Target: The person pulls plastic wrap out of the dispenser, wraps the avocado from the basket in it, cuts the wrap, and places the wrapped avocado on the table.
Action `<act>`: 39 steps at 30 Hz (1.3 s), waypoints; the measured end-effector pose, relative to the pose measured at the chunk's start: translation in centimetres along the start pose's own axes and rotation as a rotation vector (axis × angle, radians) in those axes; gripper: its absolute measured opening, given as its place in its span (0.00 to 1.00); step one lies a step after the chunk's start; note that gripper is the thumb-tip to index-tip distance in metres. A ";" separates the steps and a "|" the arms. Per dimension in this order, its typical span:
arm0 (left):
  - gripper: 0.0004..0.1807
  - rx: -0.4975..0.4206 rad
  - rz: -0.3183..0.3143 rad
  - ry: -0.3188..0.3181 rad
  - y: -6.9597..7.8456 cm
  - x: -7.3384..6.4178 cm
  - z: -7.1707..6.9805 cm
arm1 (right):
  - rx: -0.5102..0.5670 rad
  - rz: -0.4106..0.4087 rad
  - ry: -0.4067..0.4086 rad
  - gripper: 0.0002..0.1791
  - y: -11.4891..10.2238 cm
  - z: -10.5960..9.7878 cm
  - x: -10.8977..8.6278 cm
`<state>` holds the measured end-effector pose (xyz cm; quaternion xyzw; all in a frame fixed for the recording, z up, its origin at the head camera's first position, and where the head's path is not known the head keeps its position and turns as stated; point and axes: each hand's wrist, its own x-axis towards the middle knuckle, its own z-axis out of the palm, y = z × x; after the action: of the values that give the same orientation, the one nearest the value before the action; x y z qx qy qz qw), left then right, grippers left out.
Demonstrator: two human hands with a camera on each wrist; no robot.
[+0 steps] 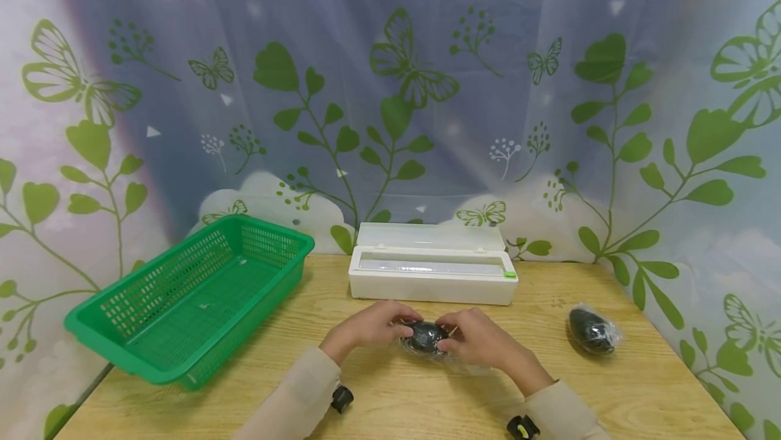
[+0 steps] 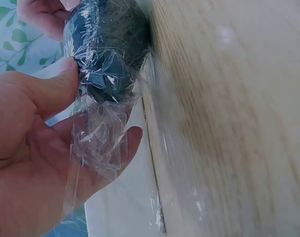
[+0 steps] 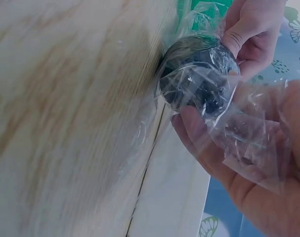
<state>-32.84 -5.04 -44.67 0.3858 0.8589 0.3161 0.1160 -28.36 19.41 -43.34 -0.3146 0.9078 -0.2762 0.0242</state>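
A dark, oval avocado (image 1: 426, 337) sits low over the table, loosely covered in clear cling film (image 2: 103, 136). My left hand (image 1: 377, 326) holds it from the left, the thumb against its side in the left wrist view. From the other side my right hand (image 1: 478, 340) grips it, with fingertips on its surface and film lying across the palm in the right wrist view. Crumpled film sticks out at both ends of the fruit. A second film-wrapped avocado (image 1: 592, 329) lies apart on the right of the table.
Behind the hands stands a white cling film dispenser box (image 1: 430, 287) with its lid raised and a film roll inside. A green plastic basket (image 1: 183, 367) is at the left. A patterned curtain (image 1: 427, 155) hangs along the back of the wooden table (image 1: 415, 406).
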 end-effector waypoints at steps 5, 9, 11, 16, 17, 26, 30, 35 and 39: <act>0.16 0.019 -0.024 0.055 0.2 -0.2 -0.2 | 0.025 0.019 -0.026 0.21 -0.2 -0.2 -0.2; 0.16 0.024 0.025 0.213 0.7 -0.3 -0.8 | 0.036 0.053 -0.043 0.26 -0.1 -0.2 -0.3; 0.15 0.006 0.059 0.287 0.7 -0.3 -1.0 | 0.034 0.058 -0.045 0.27 -0.2 -0.1 -0.3; 0.13 -0.065 0.078 0.306 0.3 -0.1 -1.0 | 0.039 0.070 -0.044 0.30 -0.5 -0.1 -0.4; 0.13 -0.072 0.076 0.282 0.3 -0.1 -0.9 | 0.040 0.072 -0.045 0.31 -0.6 0.0 -0.4; 0.20 -0.120 0.038 0.095 -0.6 -0.1 -0.2 | 0.068 0.027 -0.084 0.31 -1.1 0.1 -0.3; 0.22 -0.159 0.021 0.044 -0.7 -0.1 -0.1 | 0.087 0.060 -0.078 0.26 -1.0 -0.2 -0.4; 0.23 -0.183 0.017 0.024 -0.2 -0.2 -0.1 | 0.095 0.073 0.018 0.21 -0.2 -0.4 -0.3; 0.24 -0.216 0.002 0.035 0.1 -0.1 -0.1 | 0.209 0.043 -0.005 0.31 0.5 0.0 0.0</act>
<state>-32.74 -5.11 -44.59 0.3664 0.8214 0.4137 0.1414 -28.58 19.73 -43.59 -0.2916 0.8804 -0.3682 0.0652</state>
